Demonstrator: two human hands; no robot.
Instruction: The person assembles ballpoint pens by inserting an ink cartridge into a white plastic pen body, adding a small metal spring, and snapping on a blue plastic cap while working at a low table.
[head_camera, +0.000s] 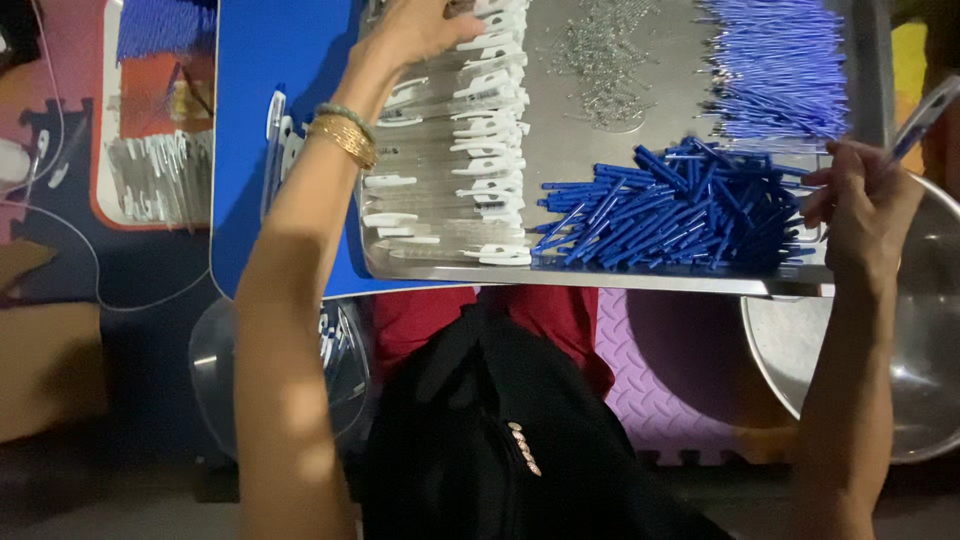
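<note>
Right hand (865, 205) pinches a clear pen barrel (925, 115) — long axis slanting up-right.

On the metal tray (600, 277), pen clips (490, 130) are laid at the left, pen caps (670, 215) at the near right, springs (600, 60) behind them.

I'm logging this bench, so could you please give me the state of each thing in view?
Left hand: resting on white clips.
Right hand: holding a clear tube.
Blue caps: loose heap on tray.
Springs: scattered.
Steel bowl: looks empty.
</note>
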